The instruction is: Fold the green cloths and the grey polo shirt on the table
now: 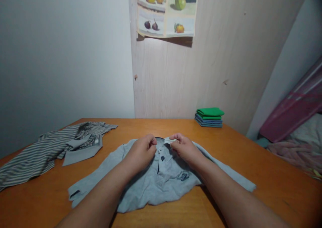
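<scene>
A light grey long-sleeved shirt [161, 184] lies front up before me, its sleeves spread to both sides. It has a short buttoned placket with a dark button and a dark emblem on the chest. My left hand [144, 150] pinches the collar on its left side, fingers closed. On the other side of the neck opening, my right hand [184, 149] grips the collar between thumb and fingers. Part of the collar is hidden behind my fingers.
A striped collared shirt [45, 150] lies crumpled on the left of the orange-brown table [151, 125]. Folded green and blue cloths [209, 118] are stacked at the back right. Fruit pictures [166, 11] hang on the wall; pink fabric [297, 103] is at far right.
</scene>
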`<move>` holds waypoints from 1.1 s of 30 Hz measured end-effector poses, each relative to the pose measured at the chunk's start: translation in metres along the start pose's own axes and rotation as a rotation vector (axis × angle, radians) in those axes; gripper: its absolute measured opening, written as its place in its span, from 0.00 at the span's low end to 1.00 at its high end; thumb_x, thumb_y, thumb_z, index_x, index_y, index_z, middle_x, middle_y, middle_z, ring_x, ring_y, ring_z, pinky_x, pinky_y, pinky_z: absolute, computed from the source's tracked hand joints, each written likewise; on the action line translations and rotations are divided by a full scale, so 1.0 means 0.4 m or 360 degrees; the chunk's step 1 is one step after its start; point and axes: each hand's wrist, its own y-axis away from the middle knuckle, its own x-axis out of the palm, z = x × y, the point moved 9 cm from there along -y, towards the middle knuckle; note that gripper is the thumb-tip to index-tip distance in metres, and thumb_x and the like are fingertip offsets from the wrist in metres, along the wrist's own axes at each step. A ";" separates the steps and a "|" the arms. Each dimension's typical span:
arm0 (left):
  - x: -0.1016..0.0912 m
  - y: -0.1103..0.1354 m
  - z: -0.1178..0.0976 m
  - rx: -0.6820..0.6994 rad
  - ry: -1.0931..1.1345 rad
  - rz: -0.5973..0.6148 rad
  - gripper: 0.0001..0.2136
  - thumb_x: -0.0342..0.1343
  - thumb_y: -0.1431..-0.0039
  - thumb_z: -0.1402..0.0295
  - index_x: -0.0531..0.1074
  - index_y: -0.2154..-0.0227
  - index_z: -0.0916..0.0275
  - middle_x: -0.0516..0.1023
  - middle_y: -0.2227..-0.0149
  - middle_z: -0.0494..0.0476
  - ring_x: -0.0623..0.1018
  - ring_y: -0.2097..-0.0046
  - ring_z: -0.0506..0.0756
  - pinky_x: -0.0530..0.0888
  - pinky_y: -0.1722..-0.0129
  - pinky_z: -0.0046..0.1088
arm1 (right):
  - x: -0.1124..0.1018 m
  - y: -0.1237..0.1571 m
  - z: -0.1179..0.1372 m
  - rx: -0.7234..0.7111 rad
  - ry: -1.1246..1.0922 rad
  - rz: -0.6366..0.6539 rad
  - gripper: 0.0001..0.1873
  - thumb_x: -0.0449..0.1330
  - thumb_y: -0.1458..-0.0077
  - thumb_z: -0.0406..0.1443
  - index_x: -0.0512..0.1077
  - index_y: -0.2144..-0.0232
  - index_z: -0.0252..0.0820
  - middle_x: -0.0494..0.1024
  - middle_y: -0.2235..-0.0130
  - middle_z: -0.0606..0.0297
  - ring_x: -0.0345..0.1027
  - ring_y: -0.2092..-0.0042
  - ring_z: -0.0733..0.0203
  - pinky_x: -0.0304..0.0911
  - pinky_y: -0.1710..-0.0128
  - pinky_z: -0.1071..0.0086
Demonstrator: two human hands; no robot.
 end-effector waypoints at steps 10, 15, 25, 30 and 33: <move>0.057 0.013 0.014 0.0046 -0.0498 0.0197 0.07 0.60 0.49 0.68 0.72 0.66 0.59 0.76 0.66 0.56 0.74 0.63 0.57 0.64 0.66 0.30 | 0.020 -0.025 -0.055 -0.0157 0.0677 0.0064 0.07 0.57 0.55 0.26 0.71 0.73 0.41 0.71 0.78 0.72 0.61 0.75 0.67 0.51 0.75 0.75; 0.070 0.014 0.005 0.0067 -0.0627 0.0278 0.06 0.54 0.46 0.72 0.74 0.66 0.59 0.78 0.63 0.58 0.75 0.60 0.58 0.66 0.63 0.31 | 0.009 -0.027 -0.068 -0.0026 0.0596 -0.0008 0.06 0.55 0.51 0.27 0.67 0.72 0.43 0.71 0.79 0.72 0.62 0.79 0.67 0.50 0.78 0.75; 0.083 0.013 -0.014 0.0019 -0.0753 0.0292 0.12 0.58 0.42 0.56 0.78 0.60 0.55 0.80 0.61 0.58 0.76 0.59 0.60 0.66 0.63 0.33 | 0.038 -0.015 -0.052 -0.0159 0.0734 0.0230 0.08 0.59 0.56 0.27 0.73 0.71 0.40 0.71 0.76 0.72 0.61 0.73 0.67 0.52 0.74 0.75; 0.092 0.012 -0.007 0.0031 -0.0762 0.0298 0.10 0.58 0.43 0.60 0.78 0.60 0.54 0.80 0.61 0.56 0.76 0.58 0.60 0.66 0.62 0.32 | 0.029 -0.011 -0.047 -0.0064 0.0802 0.0199 0.06 0.58 0.55 0.26 0.71 0.73 0.41 0.70 0.79 0.73 0.61 0.74 0.67 0.51 0.73 0.75; 0.096 0.006 0.001 -0.0010 -0.0759 0.0266 0.09 0.55 0.42 0.66 0.79 0.62 0.54 0.81 0.61 0.57 0.77 0.56 0.61 0.66 0.60 0.33 | 0.030 -0.011 -0.042 -0.0110 0.0767 0.0167 0.07 0.57 0.56 0.26 0.71 0.73 0.41 0.70 0.79 0.72 0.61 0.74 0.66 0.50 0.73 0.75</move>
